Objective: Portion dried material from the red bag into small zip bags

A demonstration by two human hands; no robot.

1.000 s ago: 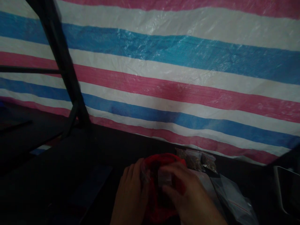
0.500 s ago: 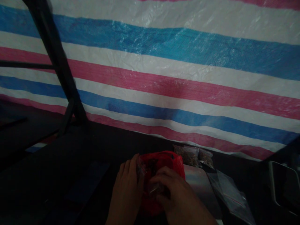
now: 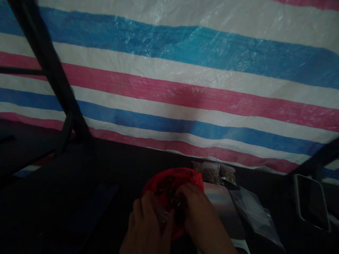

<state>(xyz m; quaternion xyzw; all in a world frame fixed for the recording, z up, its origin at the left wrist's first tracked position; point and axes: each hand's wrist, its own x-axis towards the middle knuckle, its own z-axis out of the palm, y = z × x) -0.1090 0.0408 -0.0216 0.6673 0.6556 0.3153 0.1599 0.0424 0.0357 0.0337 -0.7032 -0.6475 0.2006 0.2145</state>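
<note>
A red plastic bag [image 3: 156,178] stands with its mouth open, and dark brown loose bits [image 3: 167,185] show inside. At its near left side my left hand [image 3: 144,225] is closed on a small clear plastic bag [image 3: 162,213], held over the red bag's mouth. My right hand [image 3: 200,211] reaches into the red bag from the right, fingers curled down. Something small, dark and shiny [image 3: 180,202] shows at those fingertips; its kind is too dim to make out. Right of the red bag lies a flat silver plate [image 3: 222,203] with a white edge below it.
Several small filled zip bags [image 3: 212,171] lie behind the silver plate. Flat clear zip bags [image 3: 255,211] lie to its right, then a phone-like device [image 3: 312,201]. A striped tarp [image 3: 185,74] hangs behind; a dark frame leg [image 3: 53,74] stands left.
My right hand has gone deeper into the red bag. My left hand has turned inward, bringing the clear bag lower over the mouth. The view has shifted slightly right.
</note>
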